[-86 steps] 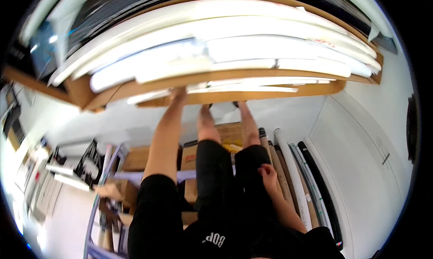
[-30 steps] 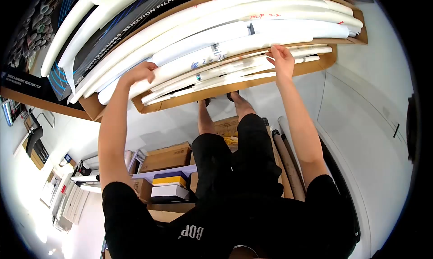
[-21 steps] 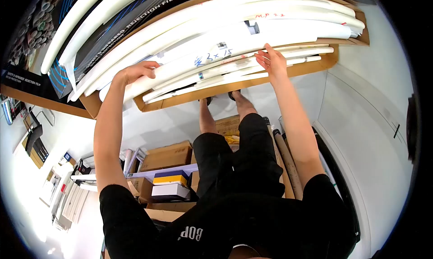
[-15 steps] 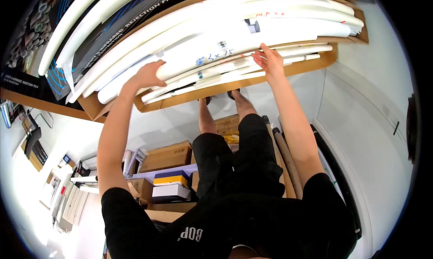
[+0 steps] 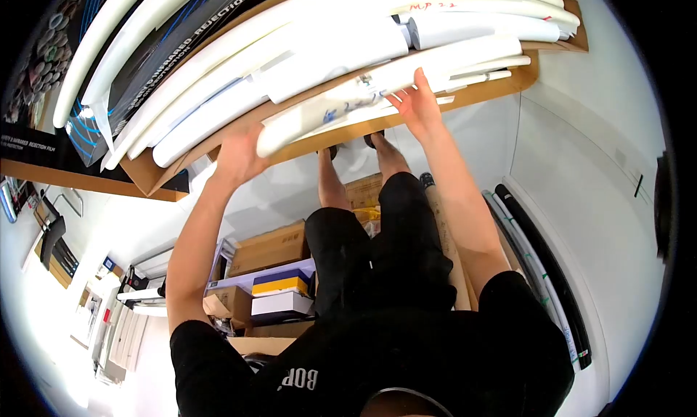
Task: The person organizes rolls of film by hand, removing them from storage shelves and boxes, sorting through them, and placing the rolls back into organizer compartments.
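A white roll [image 5: 330,116] with blue handwriting lies at the near side of a long cardboard box [image 5: 327,142], over thinner white rolls. Around its left end my left hand [image 5: 242,154] is closed, with part of the fingers hidden. My right hand [image 5: 420,106] is open, palm up, its fingers spread against the near side of the same roll, right of the writing. Behind it, more thick white rolls [image 5: 348,54] fill the box, one marked in red.
Black boxes with film lettering [image 5: 189,54] stand beyond at the upper left. Below are a shelf with cartons [image 5: 272,250], a white box [image 5: 282,304] and upright rolls [image 5: 534,257] by the right wall [image 5: 581,163]. My feet are under the box.
The roll with blue writing has come out from beside the thick rolls toward me, over the thinner rolls. My left hand has moved down with its end; my right hand has shifted left.
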{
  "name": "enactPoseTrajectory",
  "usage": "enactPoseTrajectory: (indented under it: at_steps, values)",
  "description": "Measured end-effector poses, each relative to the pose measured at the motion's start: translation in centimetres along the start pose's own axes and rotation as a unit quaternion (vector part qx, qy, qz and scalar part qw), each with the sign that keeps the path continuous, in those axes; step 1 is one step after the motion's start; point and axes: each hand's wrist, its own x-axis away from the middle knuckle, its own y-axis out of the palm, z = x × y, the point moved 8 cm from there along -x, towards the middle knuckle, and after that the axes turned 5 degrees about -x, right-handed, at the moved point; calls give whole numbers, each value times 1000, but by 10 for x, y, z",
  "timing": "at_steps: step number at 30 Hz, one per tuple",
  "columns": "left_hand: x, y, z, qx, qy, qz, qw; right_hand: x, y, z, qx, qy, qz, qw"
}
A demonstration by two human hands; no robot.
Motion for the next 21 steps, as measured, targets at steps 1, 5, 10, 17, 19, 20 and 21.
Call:
enactPoseTrajectory:
  at_steps: [1,5,10,17,19,20,21]
  values:
    - [11,4,8,9,24,-13,1000,7,6,1,-52,0,-35,998]
    - [43,39,30,53,75,-59,994,31,-26,18,-162,0,14,987]
    - [46,138,46,109,49,-233,965,27,-137,86,-193,46,134,971]
    - [0,230,39,16,-35,-162,986,-5,-218,115,-131,70,277,949]
    - [-22,240,36,1,-47,-151,987,-20,-202,92,-96,62,279,953]
    - [-35,236,38,-1,-45,-152,987,-30,-194,81,-67,59,284,955]
    - [-50,223,40,-6,-51,-121,991,-45,-190,75,-94,45,247,963]
